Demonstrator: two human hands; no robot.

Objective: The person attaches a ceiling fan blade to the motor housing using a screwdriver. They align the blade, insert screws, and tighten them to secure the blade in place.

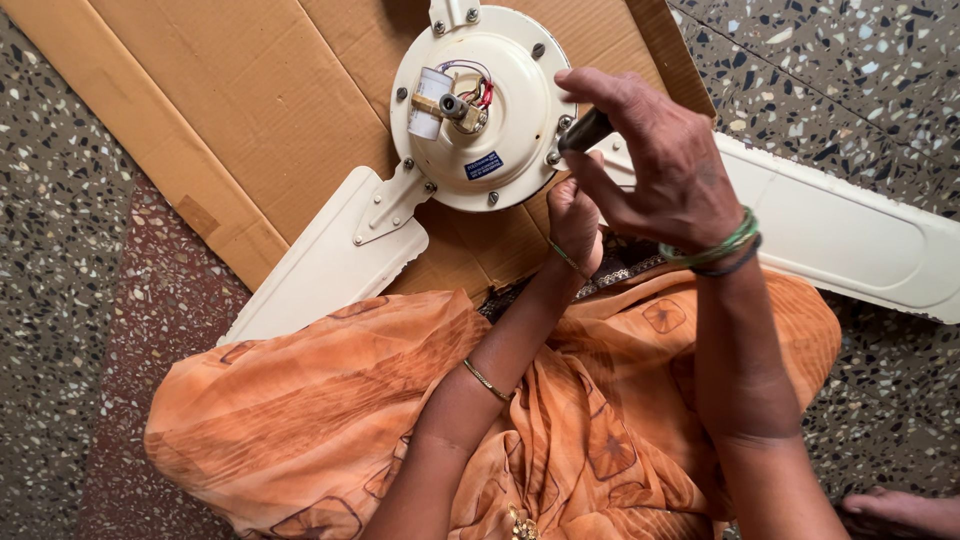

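Observation:
A cream ceiling fan motor [500, 100] lies on flattened brown cardboard [250, 110], its shaft, wires and white capacitor facing up. A short cream blade [330, 255] sticks out to the lower left, and a long blade [850, 235] reaches right. My right hand [660, 165] grips a dark tool handle [585, 130] whose tip meets a screw at the motor's right rim. My left hand [575, 225] sits just under that rim, fingers curled against the blade bracket; what it holds is hidden.
Speckled terrazzo floor [60, 330] surrounds the cardboard. Orange patterned cloth [330, 400] covers my lap at the bottom. Green and dark bangles [715, 250] circle my right wrist. A bare foot [900, 512] shows at the lower right corner.

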